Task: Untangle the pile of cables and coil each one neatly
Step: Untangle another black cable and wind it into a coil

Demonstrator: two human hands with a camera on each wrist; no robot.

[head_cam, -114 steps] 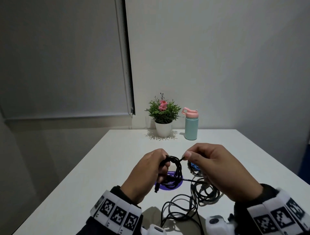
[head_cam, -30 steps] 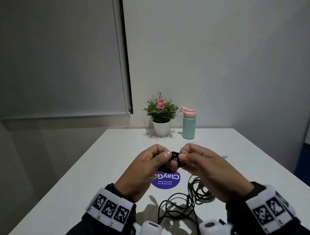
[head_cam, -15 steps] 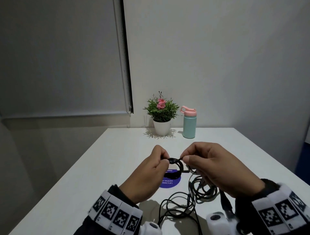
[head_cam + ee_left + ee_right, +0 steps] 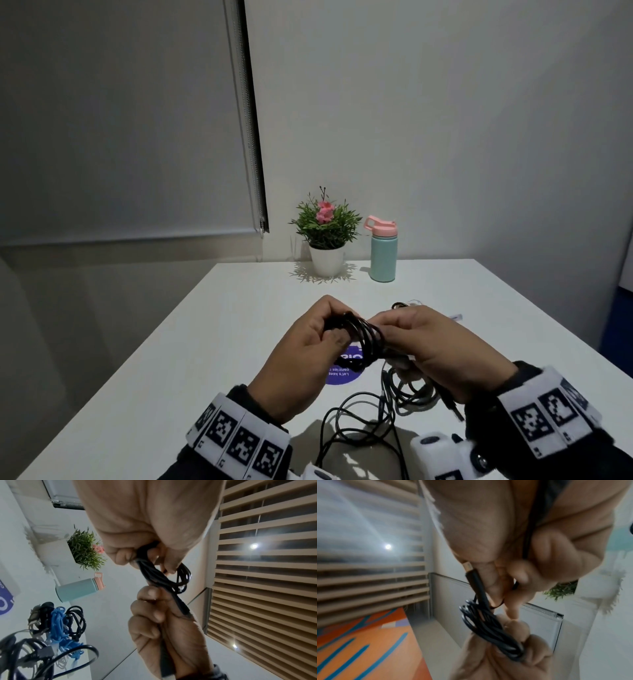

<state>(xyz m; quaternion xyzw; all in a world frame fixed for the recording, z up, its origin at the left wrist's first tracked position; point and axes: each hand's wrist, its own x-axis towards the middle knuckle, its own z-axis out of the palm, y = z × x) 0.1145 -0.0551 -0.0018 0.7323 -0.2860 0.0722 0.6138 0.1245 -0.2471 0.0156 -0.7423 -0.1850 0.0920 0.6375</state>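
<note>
Both hands (image 4: pixel 370 342) pinching small black cable coil (image 4: pixel 368 339), loops bunched

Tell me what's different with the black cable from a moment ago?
The black cable coil turned from a flat open ring to edge-on, bunched between both hands. The left hand and right hand still pinch it. The loose cable pile, plant and bottle stayed put.
</note>
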